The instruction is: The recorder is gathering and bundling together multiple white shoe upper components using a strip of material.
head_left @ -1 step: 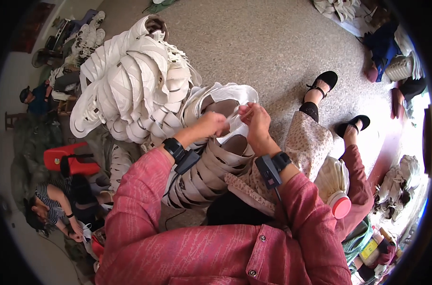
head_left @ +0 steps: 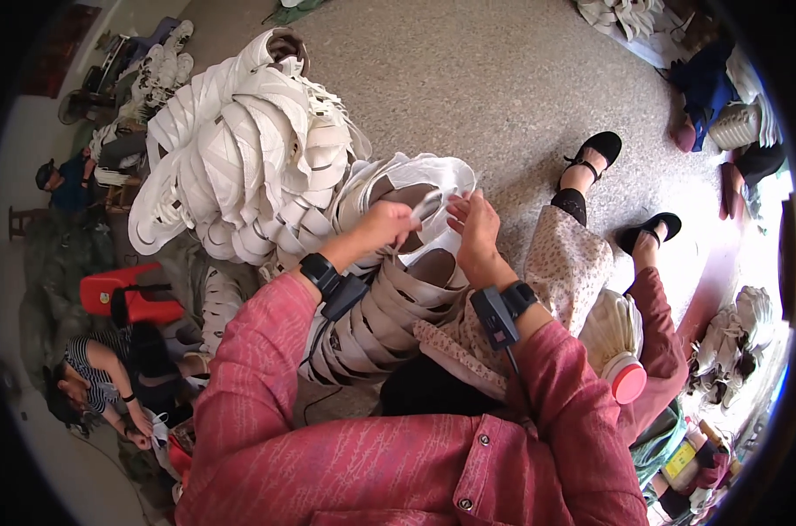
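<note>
Between my two hands is a thin white lace (head_left: 428, 207), partly blurred. My left hand (head_left: 385, 228) is closed, pinching the lace at its fingertips. My right hand (head_left: 478, 230) faces it with bent fingers drawn together; what they hold is too small to make out. Just beneath both hands lie pale shoe uppers with brown linings (head_left: 398, 191), nested one in another. A second row of nested beige uppers (head_left: 382, 320) runs under my left wrist toward my lap. Beyond my left hand rises a big heap of white shoe uppers (head_left: 240, 153).
Close on my right sits another person in patterned trousers (head_left: 566, 263) and black shoes (head_left: 603, 149). Near that person's arm is a jar with a red lid (head_left: 626, 380). A red plastic stool (head_left: 130, 295) and a person in stripes (head_left: 95, 377) are at the left.
My left fingers have shifted slightly, and the white lace shows more plainly beside them. My right fingers have loosened a little and moved slightly lower. The heaps stay put.
</note>
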Demonstrator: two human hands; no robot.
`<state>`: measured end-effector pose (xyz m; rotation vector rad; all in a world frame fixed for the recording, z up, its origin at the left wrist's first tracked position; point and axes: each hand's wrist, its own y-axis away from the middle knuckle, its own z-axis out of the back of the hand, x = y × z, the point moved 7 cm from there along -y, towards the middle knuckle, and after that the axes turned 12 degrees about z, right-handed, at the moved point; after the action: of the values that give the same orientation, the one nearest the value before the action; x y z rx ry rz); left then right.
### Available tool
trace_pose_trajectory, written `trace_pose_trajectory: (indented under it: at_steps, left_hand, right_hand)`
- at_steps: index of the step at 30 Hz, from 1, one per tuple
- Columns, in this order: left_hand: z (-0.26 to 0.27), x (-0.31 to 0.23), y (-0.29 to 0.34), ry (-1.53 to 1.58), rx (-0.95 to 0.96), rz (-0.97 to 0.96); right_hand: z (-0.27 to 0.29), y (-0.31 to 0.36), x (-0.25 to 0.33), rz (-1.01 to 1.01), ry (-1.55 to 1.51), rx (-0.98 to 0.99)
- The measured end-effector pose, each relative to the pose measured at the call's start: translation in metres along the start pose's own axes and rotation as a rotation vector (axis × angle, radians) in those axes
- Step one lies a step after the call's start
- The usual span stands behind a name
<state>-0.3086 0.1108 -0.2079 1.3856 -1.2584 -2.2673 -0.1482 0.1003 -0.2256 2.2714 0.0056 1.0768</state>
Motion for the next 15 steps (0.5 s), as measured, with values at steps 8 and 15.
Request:
trace_pose_trajectory:
  at_steps: [8,15]
  left_hand:
    - [0.001,-0.007,0.006,0.2,-0.048,-0.008]
    - [-0.004,-0.012,0.015,0.311,0.053,-0.028]
  right_hand:
    - [-0.011,0.049,-0.078,-0.293,0.268,0.356]
    - [-0.01,0.049,-0.086,-0.349,0.113,0.311]
